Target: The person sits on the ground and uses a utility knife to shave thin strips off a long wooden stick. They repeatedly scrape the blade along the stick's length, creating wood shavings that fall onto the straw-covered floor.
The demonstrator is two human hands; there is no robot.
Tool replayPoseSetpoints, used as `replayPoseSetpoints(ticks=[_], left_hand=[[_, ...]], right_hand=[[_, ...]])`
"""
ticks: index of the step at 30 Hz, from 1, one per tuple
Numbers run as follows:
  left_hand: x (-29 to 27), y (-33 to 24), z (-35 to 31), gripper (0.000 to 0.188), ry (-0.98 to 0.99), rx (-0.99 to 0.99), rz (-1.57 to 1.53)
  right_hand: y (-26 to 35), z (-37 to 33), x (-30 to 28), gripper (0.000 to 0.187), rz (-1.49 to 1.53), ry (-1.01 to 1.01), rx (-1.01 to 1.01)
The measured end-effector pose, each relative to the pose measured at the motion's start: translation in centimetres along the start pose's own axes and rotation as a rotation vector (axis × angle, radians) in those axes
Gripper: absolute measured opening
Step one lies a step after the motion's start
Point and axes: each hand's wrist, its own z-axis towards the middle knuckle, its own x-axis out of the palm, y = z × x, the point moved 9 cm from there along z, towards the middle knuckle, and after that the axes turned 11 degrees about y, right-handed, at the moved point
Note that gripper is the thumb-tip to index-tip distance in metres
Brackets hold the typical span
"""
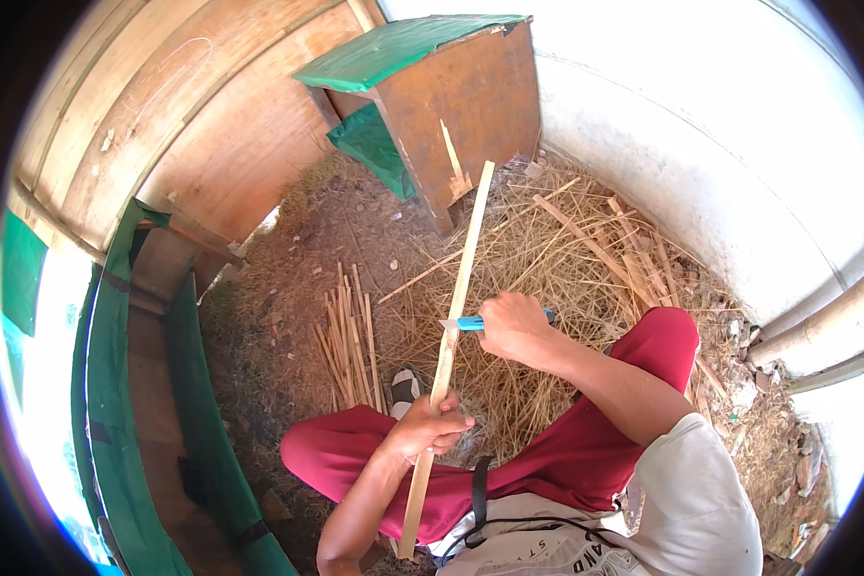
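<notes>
A long, pale strip of split bamboo or wood runs up and away from my lap, slightly tilted to the right. My left hand is wrapped around its lower part, above my crossed legs. In my right hand is a blue utility knife, gripped in a closed fist. Its blade points left and meets the strip a little beyond my left hand. Whether the blade has cut into the strip is too small to tell.
Thin cut sticks lie bundled on the dirt floor at left. Straw-like shavings spread ahead and right, with longer slats among them. A brown wooden cabinet with green covering stands at the back. A green-edged bench-like frame lines the left.
</notes>
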Motion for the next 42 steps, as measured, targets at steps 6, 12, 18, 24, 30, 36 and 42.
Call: replayPoseSetpoints(ticks=[6,12,18,24,30,36,42], left_hand=[[0.4,0.4,-0.5,0.046,0.018,-0.007,-0.033],[-0.2,1.6,-1.7,0.047,-0.026,-0.008,0.016],[-0.1,4.6,-3.3,0.046,0.003,-0.085,-0.052],[0.4,8.3,-6.9,0.045,0.004,-0.13,-0.084],[0.6,10.4,-9.7,0.043,0.006,-0.214,-0.117],[0.2,13.5,-14.8,0.042,-0.09,-0.382,0.045],[-1.4,14.2,-20.0,0.046,-0.282,-0.398,-0.071]], right_hand=[[0.4,0.3,0.6,0.014,-0.016,-0.021,0.017],[0.3,1.6,2.4,0.015,-0.142,-0.127,-0.01],[-3.5,4.2,3.7,0.015,-0.119,-0.089,0.104],[-5.8,5.5,6.9,0.013,-0.137,0.082,0.243],[-8.5,6.2,6.2,0.018,-0.213,0.028,0.246],[-16.6,6.9,8.0,0.016,-0.195,0.125,0.472],[-20.1,4.9,6.9,0.016,-0.17,0.093,0.578]])
